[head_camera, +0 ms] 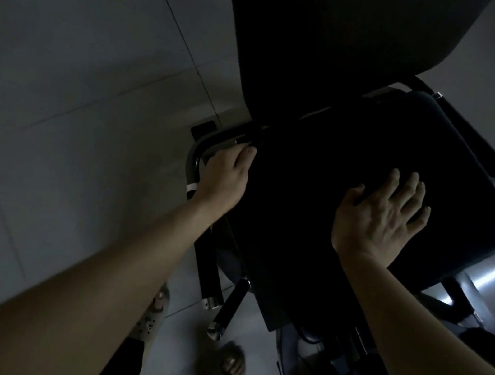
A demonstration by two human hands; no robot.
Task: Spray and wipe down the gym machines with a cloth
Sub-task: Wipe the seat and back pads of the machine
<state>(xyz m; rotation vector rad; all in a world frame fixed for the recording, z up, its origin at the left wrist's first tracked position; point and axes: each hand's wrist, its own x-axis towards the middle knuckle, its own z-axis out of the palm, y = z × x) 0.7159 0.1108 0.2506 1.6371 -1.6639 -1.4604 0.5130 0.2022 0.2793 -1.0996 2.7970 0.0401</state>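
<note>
Likely wiping: left hand (225,172) is clenching the nine-o'clock handle (193,160), right hand (382,214) is pressing flat on the seat (327,154); cloth unseen, needed next.

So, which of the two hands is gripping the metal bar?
The left hand, its fingers curled round the curved bar beside the seat pad; the right hand only lies flat on the pad, fingers spread.
</note>
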